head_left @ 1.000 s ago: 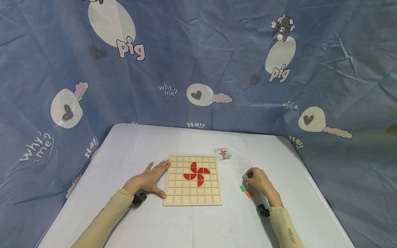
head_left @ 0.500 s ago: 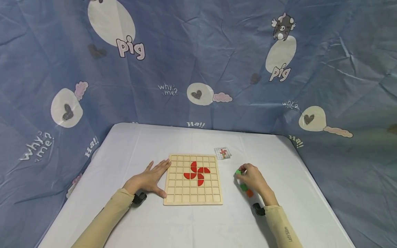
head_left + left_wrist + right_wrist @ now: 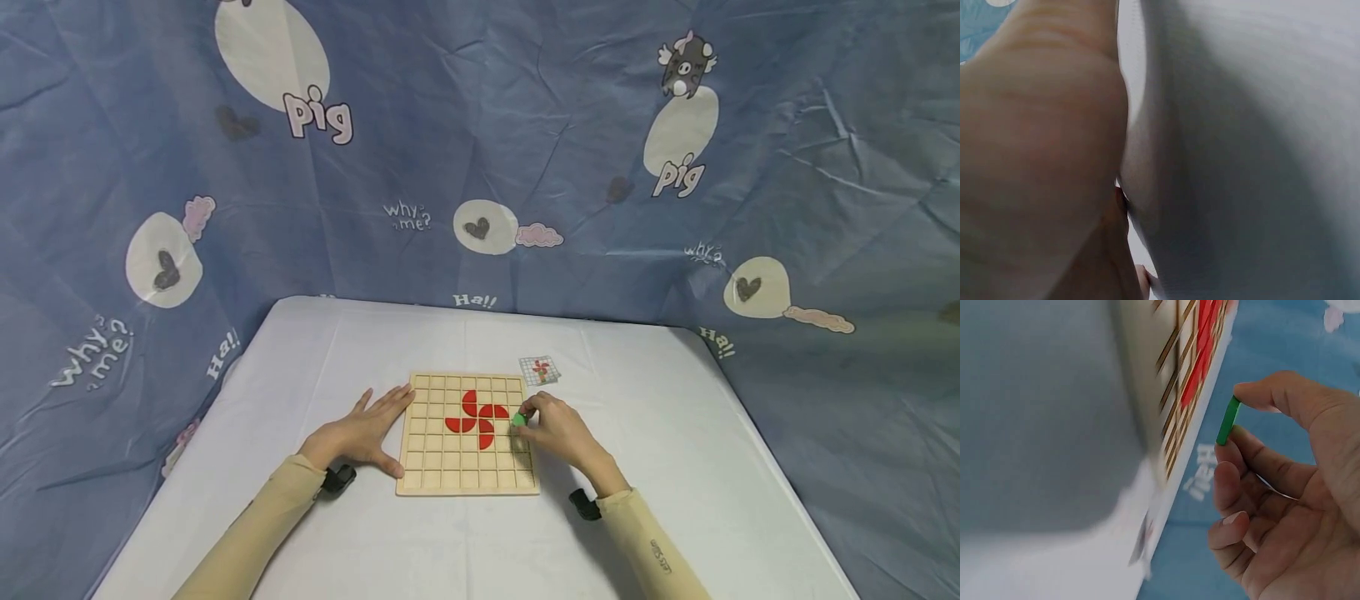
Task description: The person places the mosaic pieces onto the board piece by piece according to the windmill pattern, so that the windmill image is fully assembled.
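A square wooden grid board (image 3: 442, 477) lies on the white table, with several red quarter-round pieces (image 3: 486, 426) set in a pinwheel near its middle. My left hand (image 3: 363, 435) lies with spread fingers along the board's left edge. In the left wrist view its skin (image 3: 1041, 144) fills the left side. Over the board's right columns, my right hand (image 3: 561, 430) pinches a thin green tile (image 3: 1229, 420) between thumb and fingertips, the other fingers loosely curled. The other green piece and the orange one are hidden behind the right forearm.
A small card (image 3: 539, 370) printed with a grid and a red pinwheel lies just past the board's back right corner. A blue patterned cloth (image 3: 360, 258) hangs behind the white table (image 3: 360, 550).
My right hand has carried the green tile leftward from the loose pieces to above the board's right side. The left hand and the red pieces have stayed put.
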{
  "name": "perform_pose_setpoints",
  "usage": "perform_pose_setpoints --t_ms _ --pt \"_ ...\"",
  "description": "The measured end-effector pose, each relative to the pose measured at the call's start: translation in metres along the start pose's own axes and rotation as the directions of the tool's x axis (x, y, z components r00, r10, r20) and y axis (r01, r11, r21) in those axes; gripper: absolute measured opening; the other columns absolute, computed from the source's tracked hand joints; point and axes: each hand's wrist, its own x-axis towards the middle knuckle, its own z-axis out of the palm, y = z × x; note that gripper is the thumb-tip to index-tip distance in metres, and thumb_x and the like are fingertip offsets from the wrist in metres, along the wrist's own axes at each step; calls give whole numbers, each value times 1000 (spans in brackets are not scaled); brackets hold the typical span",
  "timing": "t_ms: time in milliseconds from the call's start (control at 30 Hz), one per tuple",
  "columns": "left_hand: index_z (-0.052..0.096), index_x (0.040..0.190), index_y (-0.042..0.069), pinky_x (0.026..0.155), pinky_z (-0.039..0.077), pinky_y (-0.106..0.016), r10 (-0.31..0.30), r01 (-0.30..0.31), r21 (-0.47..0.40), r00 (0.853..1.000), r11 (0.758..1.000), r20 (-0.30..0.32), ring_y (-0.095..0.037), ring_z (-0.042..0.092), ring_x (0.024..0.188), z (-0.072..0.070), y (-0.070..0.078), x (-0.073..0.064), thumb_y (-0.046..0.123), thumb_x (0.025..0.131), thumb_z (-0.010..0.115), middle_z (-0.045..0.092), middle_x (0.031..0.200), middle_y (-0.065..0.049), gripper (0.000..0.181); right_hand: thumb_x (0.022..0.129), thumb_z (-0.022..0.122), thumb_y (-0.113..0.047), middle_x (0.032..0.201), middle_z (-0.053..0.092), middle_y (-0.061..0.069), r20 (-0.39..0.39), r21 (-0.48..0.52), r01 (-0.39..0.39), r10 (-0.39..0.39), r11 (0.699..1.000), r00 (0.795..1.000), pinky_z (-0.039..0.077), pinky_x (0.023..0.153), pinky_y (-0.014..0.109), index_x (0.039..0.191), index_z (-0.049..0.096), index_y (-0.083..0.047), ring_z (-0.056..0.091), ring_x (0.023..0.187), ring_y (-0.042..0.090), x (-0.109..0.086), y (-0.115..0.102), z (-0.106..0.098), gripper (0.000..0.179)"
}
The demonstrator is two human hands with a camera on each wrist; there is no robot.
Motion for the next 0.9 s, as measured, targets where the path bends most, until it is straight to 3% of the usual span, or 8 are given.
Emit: perform_pose_setpoints --t_ms 300,433,633,900 --pt "9 155 3 116 0 -66 -2 2 7 1000 1000 5 -35 7 150 2 -1 1 77 52 71 5 163 -16 141 85 73 -28 96 64 -4 90 -24 136 -133 990 987 52 70 28 99 69 -13 60 82 11 9 -35 19 21" --pt "9 155 4 117 0 -65 -4 4 6 1000 1000 3 -35 7 150 2 -1 1 78 51 71 5 163 -15 142 84 75 -29 94 64 -5 107 -48 189 -183 981 977 51 67 23 97 69 -14 59 80 7 13 -45 29 20" --pt "9 155 3 117 0 -65 -2 2 3 1000 1000 4 -35 6 150 1 -1 2 77 52 71 5 163 -15 141 84 75 -32 97 65 -5 124 -94 227 -215 969 969 51 69 20 99 70 -14 57 83 5 18 -51 39 24" --pt "9 155 3 116 1 -66 5 -6 8 1000 1000 9 -35 7 150 0 -3 3 76 52 73 6 163 -16 141 83 76 -29 98 65 -4 152 -114 210 -192 971 970 51 67 22 100 70 -15 57 84 6 20 -53 43 23"
